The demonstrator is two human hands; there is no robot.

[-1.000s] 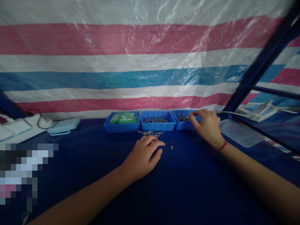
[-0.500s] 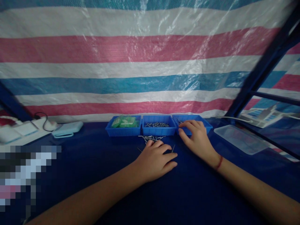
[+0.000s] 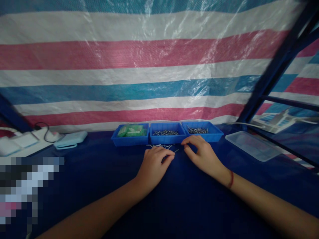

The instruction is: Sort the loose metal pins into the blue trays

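Note:
My left hand (image 3: 154, 166) is pinched, thumb against forefinger, on a thin metal pin (image 3: 176, 150) like a nail, which pokes out to the right. Just beyond that hand lies a loose pile of similar pins (image 3: 159, 146), partly covered by its fingers. My right hand (image 3: 203, 154), with a red cord at the wrist, hovers before the right bin; its fingers are bent, thumb slightly apart, nothing visible between them. Thin metal pieces fill the middle blue bin (image 3: 167, 139) and the right blue bin (image 3: 211, 136). Green packets (image 3: 132, 130) lie in the left blue bin (image 3: 129, 141).
A clear plastic lid (image 3: 253, 146) lies on the dark blue table (image 3: 174, 205) at right. To the left are a light blue case (image 3: 71, 138) and a white power strip (image 3: 32, 141) with a cable. Striped sheeting (image 3: 149, 56) hangs behind, beside a blue metal frame (image 3: 267, 76).
My right hand has drawn back from the right bin toward the left hand, uncovering the metal pieces there. My left hand has gone from spread over the pile to pinching one pin.

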